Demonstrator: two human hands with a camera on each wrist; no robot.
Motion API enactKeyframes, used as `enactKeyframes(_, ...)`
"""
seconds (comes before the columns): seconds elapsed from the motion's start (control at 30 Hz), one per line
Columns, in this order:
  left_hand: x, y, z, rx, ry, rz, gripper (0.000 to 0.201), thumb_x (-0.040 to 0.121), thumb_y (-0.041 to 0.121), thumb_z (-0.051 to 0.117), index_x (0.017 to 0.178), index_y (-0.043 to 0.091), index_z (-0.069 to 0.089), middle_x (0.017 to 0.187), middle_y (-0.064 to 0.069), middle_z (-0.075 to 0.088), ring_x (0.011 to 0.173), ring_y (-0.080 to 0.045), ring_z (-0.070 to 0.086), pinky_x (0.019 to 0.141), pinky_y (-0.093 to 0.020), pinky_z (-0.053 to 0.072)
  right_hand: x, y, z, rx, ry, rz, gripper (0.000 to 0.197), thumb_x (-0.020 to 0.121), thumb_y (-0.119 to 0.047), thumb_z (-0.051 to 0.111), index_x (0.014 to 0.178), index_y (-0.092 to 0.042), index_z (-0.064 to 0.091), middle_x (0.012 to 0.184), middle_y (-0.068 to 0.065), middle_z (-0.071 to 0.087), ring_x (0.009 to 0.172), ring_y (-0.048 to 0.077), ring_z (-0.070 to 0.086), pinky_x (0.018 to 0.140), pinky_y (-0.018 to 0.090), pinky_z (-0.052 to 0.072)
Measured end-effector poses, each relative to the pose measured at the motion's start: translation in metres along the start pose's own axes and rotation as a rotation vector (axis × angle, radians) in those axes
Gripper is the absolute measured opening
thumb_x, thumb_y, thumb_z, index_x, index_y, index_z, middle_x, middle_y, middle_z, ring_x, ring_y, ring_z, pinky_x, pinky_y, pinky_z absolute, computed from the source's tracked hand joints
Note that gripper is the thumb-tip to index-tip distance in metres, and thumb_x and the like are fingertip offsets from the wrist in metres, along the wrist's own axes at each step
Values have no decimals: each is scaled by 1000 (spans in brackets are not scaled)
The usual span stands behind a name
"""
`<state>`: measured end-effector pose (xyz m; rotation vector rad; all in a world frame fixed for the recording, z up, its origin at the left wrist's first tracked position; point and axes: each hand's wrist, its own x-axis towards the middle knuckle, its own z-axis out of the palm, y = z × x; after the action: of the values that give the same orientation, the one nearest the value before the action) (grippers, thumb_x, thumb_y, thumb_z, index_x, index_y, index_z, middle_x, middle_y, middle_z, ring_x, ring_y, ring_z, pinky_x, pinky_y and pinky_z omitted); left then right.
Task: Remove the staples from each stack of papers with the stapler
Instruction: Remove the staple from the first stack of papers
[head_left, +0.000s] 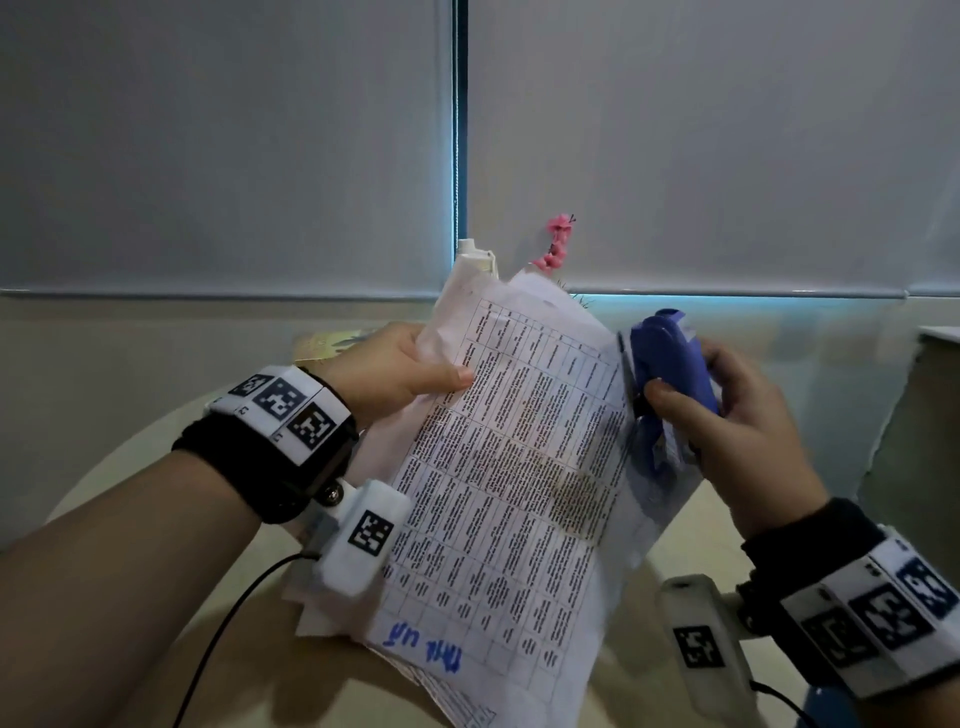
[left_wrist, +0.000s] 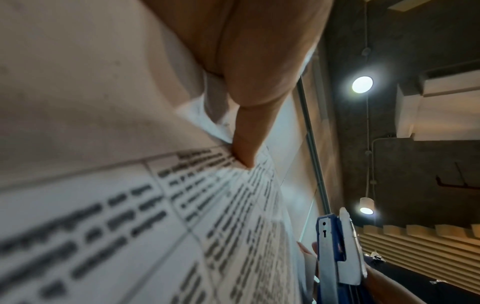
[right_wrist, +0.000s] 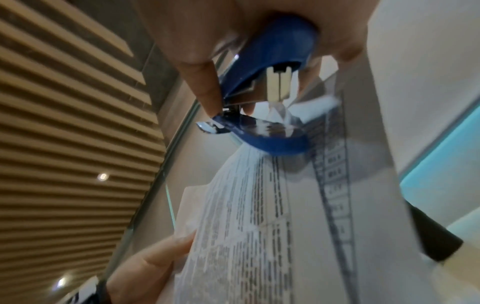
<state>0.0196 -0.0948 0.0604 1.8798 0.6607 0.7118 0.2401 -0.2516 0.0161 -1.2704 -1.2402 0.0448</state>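
A stack of printed papers (head_left: 511, 467) with table grids and blue handwriting is held up in the air, tilted. My left hand (head_left: 400, 371) pinches its upper left edge, thumb on the front sheet; the thumb (left_wrist: 244, 150) presses the paper (left_wrist: 130, 216) in the left wrist view. My right hand (head_left: 727, 410) grips a blue stapler (head_left: 670, 384) against the right edge of the stack. In the right wrist view the stapler (right_wrist: 265, 82) has its jaws apart at the paper's (right_wrist: 259, 226) corner. No staple is visible.
A round beige table (head_left: 156, 519) lies below the hands, with more sheets (head_left: 322, 613) under the stack. Pink flowers (head_left: 557, 249) and a white object (head_left: 475, 254) stand behind it at the window blinds. A beige ledge (head_left: 930, 389) is at the right.
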Motion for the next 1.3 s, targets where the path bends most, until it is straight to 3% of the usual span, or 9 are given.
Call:
enactKeyframes(0.1,-1,0,1,-4,21,16,11,83,6,66,93,7,70,87,-6,76,81,-18,73,74,-30,55,1,1,-5,270,-5,161,7,82,-22,66,86,-20,61,59,-13,55,47,0,47,46,17,35)
enactKeyframes(0.23,-3,4,6,-13,25,50,13,79,9,70,91,4,69,80,-3,76,75,-16,73,71,-29,56,10,7,-12,276,-197,181,77,42,-60,82,97,-9,65,84,14,61,73,24,55,67,38,43)
enactKeyframes(0.4,0,7,13,14,64,105,39,69,18,80,104,5,70,96,-12,75,91,-27,72,89,-48,54,20,-4,-8,95,-409,202,36,58,-30,73,90,-14,68,73,-1,69,66,14,63,66,28,53)
enactKeyframes(0.5,2,5,9,60,66,141,51,62,25,81,108,8,68,100,-9,75,93,-25,72,90,-48,54,24,-1,-2,55,-317,192,35,55,-36,76,80,-13,69,70,-1,65,66,13,59,68,31,47)
enactKeyframes(0.63,-2,-8,-18,250,130,98,40,62,22,86,95,10,66,91,-8,74,85,-24,71,80,-41,56,20,12,-7,233,-152,198,75,31,-62,83,82,-8,71,74,8,63,66,16,56,61,25,46)
enactKeyframes(0.8,-11,-35,-52,157,286,62,22,73,13,77,89,9,61,67,1,69,58,-7,62,60,-24,47,9,12,-23,556,-85,241,9,65,-18,68,70,-14,75,59,-1,68,46,7,60,45,14,46)
enactKeyframes(0.93,-19,-50,-45,-123,148,-19,36,66,8,80,96,15,63,84,-1,75,72,-14,70,70,-30,58,6,17,-25,636,-36,276,37,91,-5,46,69,-12,75,66,2,72,58,13,68,54,20,54)
enactKeyframes(1.17,-25,-52,-26,-168,146,20,23,88,-4,53,99,11,66,87,-1,76,73,-15,72,62,-26,59,3,20,-22,718,34,296,35,93,-6,45,73,-8,74,73,5,73,70,16,71,62,24,56)
enactKeyframes(1.3,-25,-50,-28,-177,180,35,24,80,7,63,104,9,68,104,-11,73,93,-27,67,82,-37,56,1,22,-24,660,-20,282,19,86,-10,53,84,-9,72,78,5,74,71,17,70,61,25,56)
